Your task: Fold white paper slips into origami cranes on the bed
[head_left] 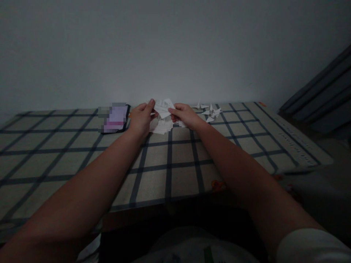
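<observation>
Both my arms reach forward over a checked cloth [170, 160]. My left hand [141, 118] and my right hand [185, 115] pinch the two sides of a small white folded paper [163, 108], held just above the cloth near the wall. The thumb of my left hand presses on the paper's left edge. Under the hands lies a small stack of white paper sheets [161, 126].
Several folded white paper cranes [210, 111] lie to the right of my hands. A phone with a lit screen [115, 117] lies to the left. A plain wall stands right behind. The cloth's edge drops off at the right, beside a dark striped fabric [323, 95].
</observation>
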